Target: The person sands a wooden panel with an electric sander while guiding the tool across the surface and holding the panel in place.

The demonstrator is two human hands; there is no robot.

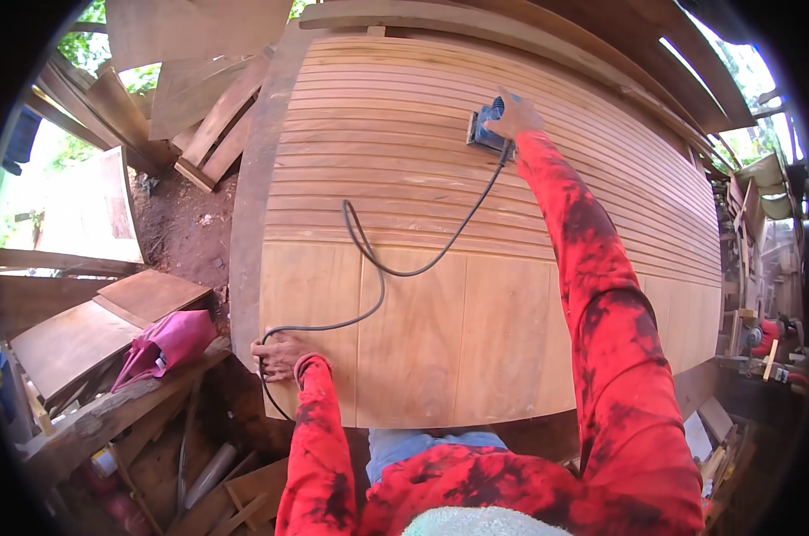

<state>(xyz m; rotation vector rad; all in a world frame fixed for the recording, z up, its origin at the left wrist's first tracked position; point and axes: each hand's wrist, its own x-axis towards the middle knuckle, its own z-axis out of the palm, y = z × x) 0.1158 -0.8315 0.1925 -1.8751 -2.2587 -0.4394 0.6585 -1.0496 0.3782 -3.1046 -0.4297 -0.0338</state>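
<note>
A large wooden panel (413, 330) lies flat before me, with many parallel grooves on its far part and wide smooth boards on its near part. My right hand (517, 116) is wrapped round the top of a blue power sander (487, 129), whose base rests on the grooved part. From the sander a black cord (404, 272) loops across the panel to the near left corner. There my left hand (280, 355) lies at the panel's left edge, beside the cord, which passes over its fingers; whether they grip it cannot be made out.
Long boards (440, 18) lie along the panel's far edge. Wooden planks (221, 134) lean at the upper left. A pink cloth (168, 348) hangs over wood at the left. Tools (766, 339) and offcuts stand at the far right.
</note>
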